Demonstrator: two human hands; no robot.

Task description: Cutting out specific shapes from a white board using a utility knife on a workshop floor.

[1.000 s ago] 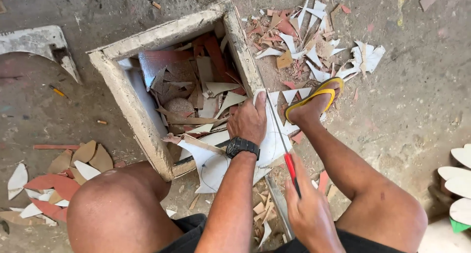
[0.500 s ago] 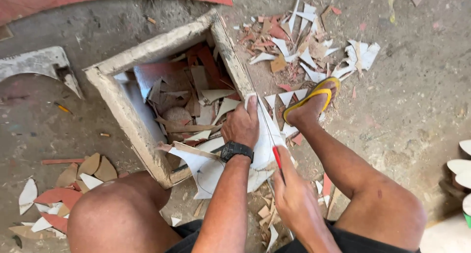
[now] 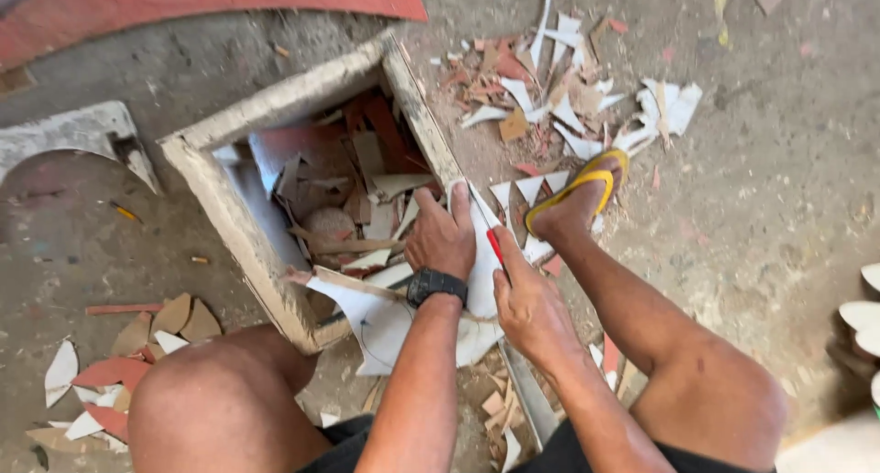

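My left hand (image 3: 444, 236), with a black watch on the wrist, presses flat on a white tile piece (image 3: 385, 322) that lies over the corner of a square concrete frame (image 3: 247, 221). My right hand (image 3: 527, 303) grips a red-handled cutting tool (image 3: 495, 247), its thin shaft running along the tile's right edge beside my left fingers. A metal straightedge (image 3: 527, 395) lies under my right forearm.
The frame is filled with broken tile shards (image 3: 353, 189). More white and red offcuts (image 3: 559, 97) litter the floor beyond my foot in a yellow sandal (image 3: 582, 191). Cut tile pieces (image 3: 110, 372) lie left of my knee. A red curved sheet (image 3: 211, 5) lies at the top.
My right hand has slid the red-handled tool forward along the tile edge, up toward my left hand. My left hand stays pressed on the tile.
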